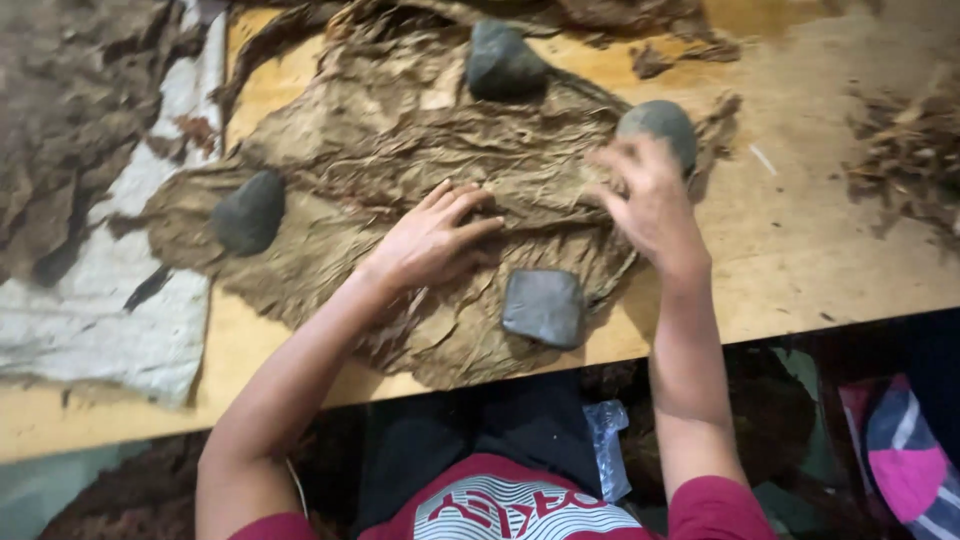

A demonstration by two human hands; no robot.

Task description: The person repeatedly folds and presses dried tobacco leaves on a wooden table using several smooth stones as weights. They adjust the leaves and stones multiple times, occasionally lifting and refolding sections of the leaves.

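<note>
A stack of flat brown dried leaves (400,150) is spread on a wooden table (820,240). Several grey stones weigh it down: one at the left (248,212), one at the top (503,62), one at the right (660,125) and a squarish one near the front edge (543,307). My left hand (432,238) lies flat on the leaves, fingers spread, pressing down. My right hand (648,195), blurred, hovers over the right edge of the leaves just below the right stone, fingers apart and holding nothing.
A white cloth (110,320) covers the table's left part, with a heap of dark leaves (70,100) on it. Loose leaf scraps (910,150) lie at the right. Below the table edge are a plastic bag (607,440) and striped fabric (905,450).
</note>
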